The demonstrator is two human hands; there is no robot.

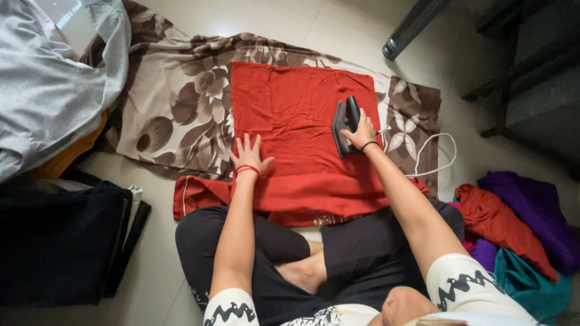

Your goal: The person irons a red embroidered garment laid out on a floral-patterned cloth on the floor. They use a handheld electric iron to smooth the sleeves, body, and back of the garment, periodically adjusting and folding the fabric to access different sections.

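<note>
A red cloth lies spread flat over a brown floral sheet on the floor in front of my crossed legs. My right hand grips the handle of a dark clothes iron, which rests on the cloth's right side. My left hand lies flat on the cloth's left lower part, fingers spread, a red band at the wrist. The cloth's near edge hangs folded over my lap.
The iron's white cord loops off to the right. A pile of red, purple and teal clothes sits at right. Grey fabric and dark folded clothes lie at left. Dark furniture legs stand at the far right.
</note>
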